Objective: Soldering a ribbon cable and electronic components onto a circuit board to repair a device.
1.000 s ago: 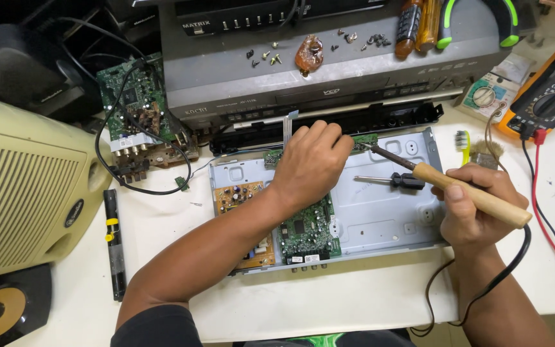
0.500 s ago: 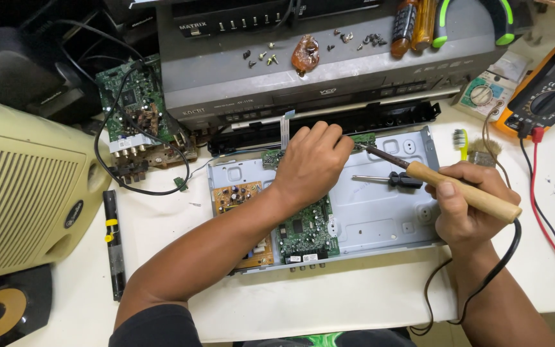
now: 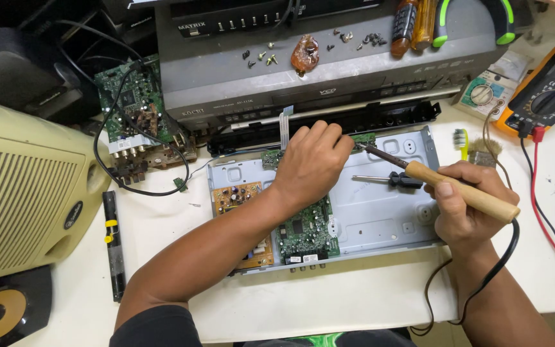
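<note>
My right hand [image 3: 467, 205] grips a soldering iron with a wooden handle [image 3: 460, 191]; its metal tip reaches up-left to a small green board [image 3: 362, 139] at the back edge of an open metal chassis [image 3: 380, 212]. My left hand [image 3: 313, 164] rests palm down on that back edge, fingers pressed against the small board and a white ribbon cable [image 3: 284, 125]. Inside the chassis lie a green circuit board [image 3: 306, 231] and a brown circuit board [image 3: 239, 199]. A small black-handled screwdriver [image 3: 393, 180] lies on the chassis floor between my hands.
A grey player unit [image 3: 329, 71] with loose screws on top stands behind. A detached green board [image 3: 133, 109] with black cables lies at back left, a beige speaker [image 3: 20, 193] at left. A multimeter [image 3: 547, 96] with red lead, a toothbrush [image 3: 462, 142] at right.
Both hands have stayed at the back edge of the chassis; the soldering iron tip remains at the small board. The view shifted slightly.
</note>
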